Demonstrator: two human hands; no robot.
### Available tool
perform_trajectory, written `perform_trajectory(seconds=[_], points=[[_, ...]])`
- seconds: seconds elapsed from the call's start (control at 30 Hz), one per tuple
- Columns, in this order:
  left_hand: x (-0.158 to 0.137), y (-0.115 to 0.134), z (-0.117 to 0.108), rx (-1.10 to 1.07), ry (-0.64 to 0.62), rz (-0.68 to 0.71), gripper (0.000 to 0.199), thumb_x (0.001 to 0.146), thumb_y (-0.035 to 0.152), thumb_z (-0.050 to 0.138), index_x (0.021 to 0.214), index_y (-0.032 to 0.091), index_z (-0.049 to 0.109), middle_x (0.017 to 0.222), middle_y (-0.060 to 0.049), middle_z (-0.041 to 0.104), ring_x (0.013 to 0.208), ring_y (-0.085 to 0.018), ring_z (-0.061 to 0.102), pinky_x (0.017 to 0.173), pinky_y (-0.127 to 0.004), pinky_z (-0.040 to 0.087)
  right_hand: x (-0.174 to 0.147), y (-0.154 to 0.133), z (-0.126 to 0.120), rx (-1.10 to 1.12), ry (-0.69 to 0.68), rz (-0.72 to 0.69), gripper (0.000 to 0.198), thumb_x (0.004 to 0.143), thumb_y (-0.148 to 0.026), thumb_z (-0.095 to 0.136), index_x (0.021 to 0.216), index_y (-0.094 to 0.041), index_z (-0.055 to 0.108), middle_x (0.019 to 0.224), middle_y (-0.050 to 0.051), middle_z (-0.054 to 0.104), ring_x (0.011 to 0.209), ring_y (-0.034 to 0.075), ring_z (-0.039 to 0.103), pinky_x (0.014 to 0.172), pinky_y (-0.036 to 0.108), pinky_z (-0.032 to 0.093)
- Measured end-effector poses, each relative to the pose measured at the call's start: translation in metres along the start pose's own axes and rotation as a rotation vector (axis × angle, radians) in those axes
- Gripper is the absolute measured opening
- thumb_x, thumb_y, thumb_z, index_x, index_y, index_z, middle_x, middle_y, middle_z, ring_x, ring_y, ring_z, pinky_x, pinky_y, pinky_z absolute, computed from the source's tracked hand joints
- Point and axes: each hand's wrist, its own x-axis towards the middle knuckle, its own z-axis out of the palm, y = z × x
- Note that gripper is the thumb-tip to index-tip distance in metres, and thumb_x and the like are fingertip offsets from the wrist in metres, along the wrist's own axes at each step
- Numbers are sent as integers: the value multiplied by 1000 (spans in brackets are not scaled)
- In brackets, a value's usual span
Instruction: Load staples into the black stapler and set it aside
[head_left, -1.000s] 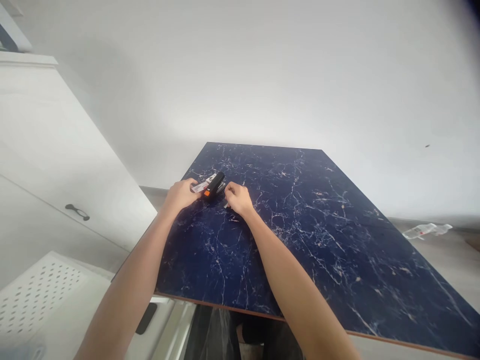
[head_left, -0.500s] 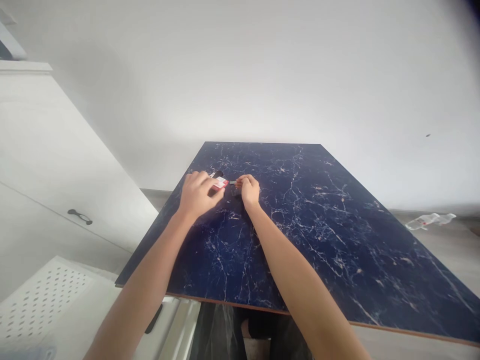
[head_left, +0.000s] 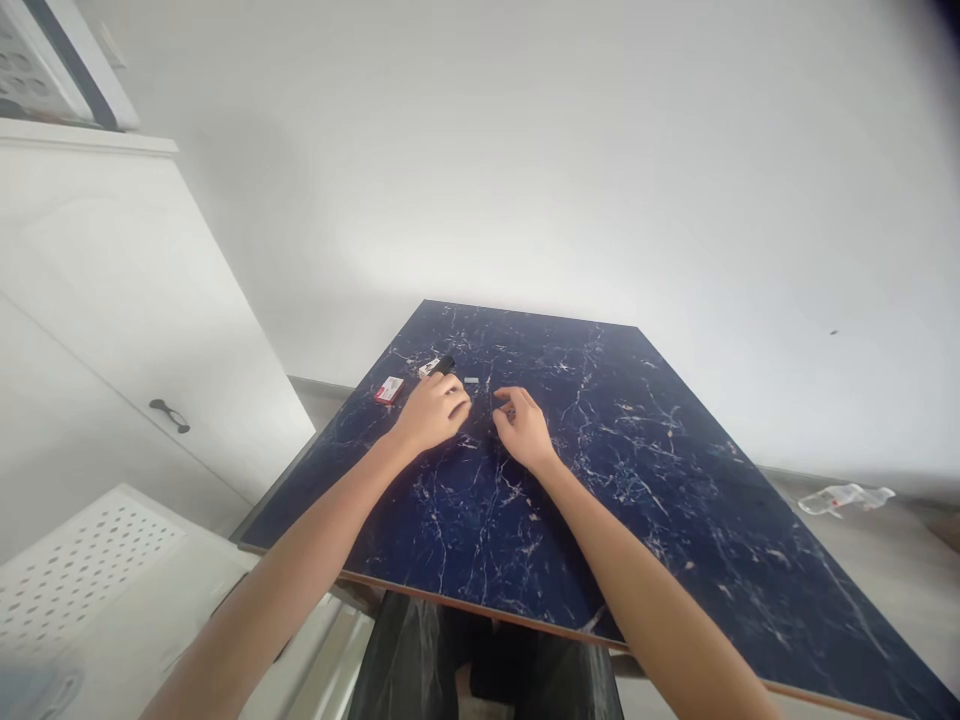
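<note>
Over the middle-left of the dark blue marbled table [head_left: 600, 480], my left hand [head_left: 433, 412] is open, its fingers loosely curved with nothing visible in them. To its left lies a small red-and-white box [head_left: 389, 390]. Just beyond its fingers sits a black-and-white item [head_left: 441, 366], partly hidden by the hand; its kind is unclear. A small thin pale-grey piece [head_left: 471, 380] rests on the table between and beyond both hands. My right hand [head_left: 523, 428] is open too, thumb and fingers bent but apart, close to the left hand and touching none of these things.
A white cabinet [head_left: 97, 300] with a dark handle [head_left: 169, 415] stands at the left. Below it is a white perforated surface [head_left: 90, 570]. Clear plastic bottles [head_left: 846, 498] lie on the floor to the right. A white wall [head_left: 480, 170] rises behind the table.
My left hand has let go of the red-and-white box, which now lies farther left. My right hand has released the small grey piece and drawn back toward me. The view has shifted slightly.
</note>
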Motion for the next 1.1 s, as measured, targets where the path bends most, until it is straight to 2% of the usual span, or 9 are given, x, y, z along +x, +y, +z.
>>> perform_trajectory(seconds=[0.07,0.2,0.33,0.47,0.57,0.7,0.77,0.97,1.1], points=[[3,11,-5,-161,-168,20,30,101,36,50,118,24,71,117,-7,69,109,-25,63,95,-40,48,-12,7,-29,-33,-170,-71,39,83,-25,56,121,-23,63,126,10,61,99,22,67,82,35,55],[15,42,-10,-345,-444,-14,47,100,51,46,139,29,59,135,-7,64,115,-27,64,92,-38,50,-29,26,-93,-115,-240,183,45,89,-37,59,132,-25,55,130,12,60,88,21,70,87,44,57],[31,76,11,-362,-496,89,51,100,54,46,142,27,58,142,-8,61,131,-31,54,105,-43,43,-35,32,-130,-15,-416,307,52,91,-48,59,139,-32,50,134,10,62,101,25,70,94,48,56],[29,89,38,-319,-344,59,57,104,55,38,153,26,44,156,-8,47,143,-30,40,117,-48,31,-35,22,-134,118,-494,302,70,91,-53,58,154,-35,34,154,11,47,127,29,60,101,49,54],[19,85,42,-313,-390,45,61,104,59,32,157,29,37,163,-6,35,150,-31,31,120,-51,26,-37,16,-131,18,-574,264,80,87,-59,63,157,-36,31,160,10,39,139,32,49,105,49,51],[12,84,37,-333,-475,59,67,103,65,29,162,32,25,169,-3,20,155,-32,18,122,-51,23,-45,14,-123,-333,-512,196,111,75,-68,71,164,-32,14,169,9,17,155,37,15,121,58,26],[12,87,38,-328,-496,68,72,102,67,31,163,30,19,170,-4,15,156,-33,14,123,-51,22,-48,14,-119,-415,-561,205,124,71,-71,72,165,-28,4,171,10,9,156,37,3,124,59,17],[10,90,55,-309,-585,99,68,102,67,28,159,31,34,169,-4,18,156,-34,12,124,-54,19,-47,13,-120,-425,-741,211,110,73,-80,64,163,-30,23,171,6,11,156,39,3,124,59,12],[9,90,57,-309,-597,70,69,103,65,25,161,28,28,168,-5,18,156,-33,14,124,-53,18,-47,12,-126,-400,-731,222,120,73,-78,66,165,-30,7,171,6,7,157,36,3,125,55,14]])
